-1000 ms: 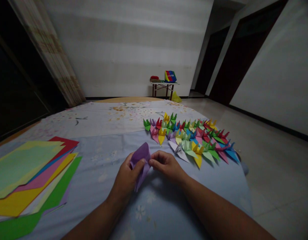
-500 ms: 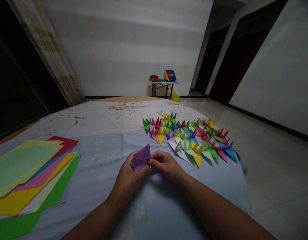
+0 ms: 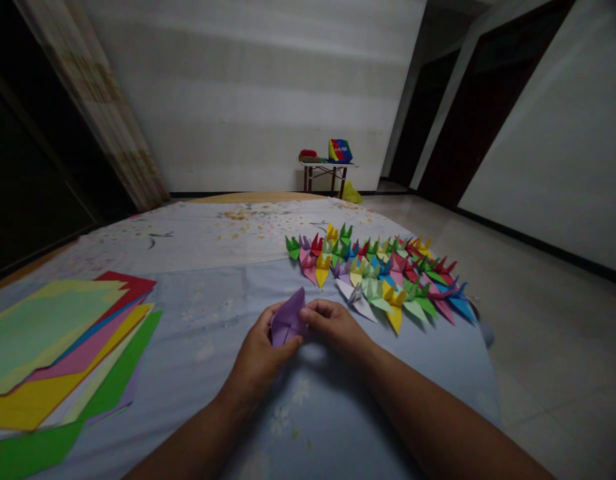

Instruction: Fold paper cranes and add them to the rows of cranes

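Between my hands, just above the blue cloth, is a folded piece of purple paper with a pointed top and crease lines on its face. My left hand grips its left side and lower edge, thumb in front and fingers behind. From the right, my right hand pinches its right edge between thumb and curled fingers. Several folded paper cranes in many colours stand in rows to the right, beyond my right hand.
A fanned stack of coloured paper sheets lies at the left. A blue floral tablecloth covers the near table, with a white floral cloth behind it. Against the far wall stands a small table with a colourful box on it.
The purple paper has shifted slightly right and turned, so more of its creased face shows. My right thumb sits a little higher on its edge. The cranes and sheets are unmoved.
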`<state>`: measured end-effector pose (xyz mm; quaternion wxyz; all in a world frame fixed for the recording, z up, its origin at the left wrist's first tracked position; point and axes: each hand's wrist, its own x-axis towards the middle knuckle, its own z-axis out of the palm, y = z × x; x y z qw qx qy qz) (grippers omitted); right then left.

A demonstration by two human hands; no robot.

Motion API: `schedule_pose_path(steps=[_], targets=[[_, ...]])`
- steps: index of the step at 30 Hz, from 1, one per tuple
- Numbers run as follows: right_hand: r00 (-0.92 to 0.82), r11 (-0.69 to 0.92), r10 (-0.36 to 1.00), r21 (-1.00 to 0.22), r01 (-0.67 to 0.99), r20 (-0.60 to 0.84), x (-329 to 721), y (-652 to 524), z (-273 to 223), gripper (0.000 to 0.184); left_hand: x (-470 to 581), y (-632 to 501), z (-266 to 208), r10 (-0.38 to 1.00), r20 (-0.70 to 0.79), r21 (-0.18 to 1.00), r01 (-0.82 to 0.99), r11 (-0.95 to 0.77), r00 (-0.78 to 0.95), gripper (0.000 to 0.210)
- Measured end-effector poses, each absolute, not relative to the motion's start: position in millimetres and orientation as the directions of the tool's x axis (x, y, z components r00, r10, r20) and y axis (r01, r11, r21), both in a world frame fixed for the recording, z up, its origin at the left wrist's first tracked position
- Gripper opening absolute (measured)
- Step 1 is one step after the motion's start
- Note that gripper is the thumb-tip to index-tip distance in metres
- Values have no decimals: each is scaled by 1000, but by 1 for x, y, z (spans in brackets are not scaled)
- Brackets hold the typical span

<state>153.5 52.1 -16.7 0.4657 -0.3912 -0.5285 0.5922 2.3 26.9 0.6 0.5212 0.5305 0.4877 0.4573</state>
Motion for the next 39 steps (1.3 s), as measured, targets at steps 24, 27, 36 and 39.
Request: schedule_pose_path(steps=[24, 27, 36, 39], targets=[[-143, -30, 990, -995, -91, -17, 157, 57, -12, 39, -3, 31, 3, 919, -121, 945, -240, 223, 376, 27], [-136, 4, 991, -998, -56, 12, 156, 56, -9, 36, -3, 31, 2, 927, -137, 951, -217, 222, 348, 28], [-113, 66, 991, -998, -6, 67, 154, 53, -8, 32, -1, 30, 4, 934, -173, 950, -198, 242, 312, 28], [-108, 82, 991, -997, 3, 81, 153, 53, -9, 31, -1, 30, 4, 937, -180, 954, -181, 241, 300, 30]])
